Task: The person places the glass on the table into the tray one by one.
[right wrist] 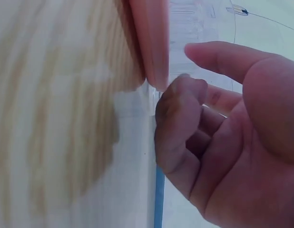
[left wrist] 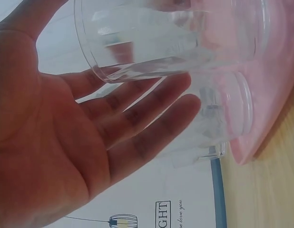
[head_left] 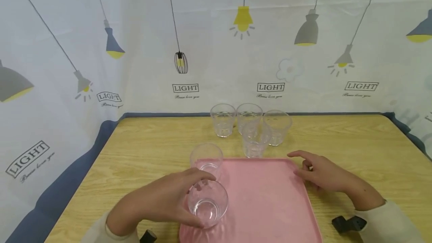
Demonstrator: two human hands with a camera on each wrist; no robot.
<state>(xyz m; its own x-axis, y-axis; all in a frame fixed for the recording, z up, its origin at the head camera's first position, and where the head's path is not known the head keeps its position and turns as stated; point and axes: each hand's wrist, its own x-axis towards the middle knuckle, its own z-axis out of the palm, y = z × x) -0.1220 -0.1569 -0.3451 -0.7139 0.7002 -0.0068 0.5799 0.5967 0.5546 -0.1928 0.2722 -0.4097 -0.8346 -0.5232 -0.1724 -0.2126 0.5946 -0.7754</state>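
My left hand (head_left: 168,200) spans a clear tumbler (head_left: 208,207) at the left side of a pink tray (head_left: 266,198). The thumb lies along its near side and the forefinger along its far side. In the left wrist view the other fingers (left wrist: 151,123) extend beneath the tumbler's wall, fairly straight. Just beyond it, a second clear tumbler (head_left: 206,156) stands upright at the tray's far left corner. My right hand (head_left: 322,171) is beside the tray's far right corner, forefinger extended and the other fingers loosely curled, holding nothing.
Several more clear tumblers (head_left: 222,121) stand upright in a cluster behind the tray on the wooden table (head_left: 152,141). A white cloth printed with lamps (head_left: 219,59) hangs along the table's back edge. Black wrist straps show at both sleeves.
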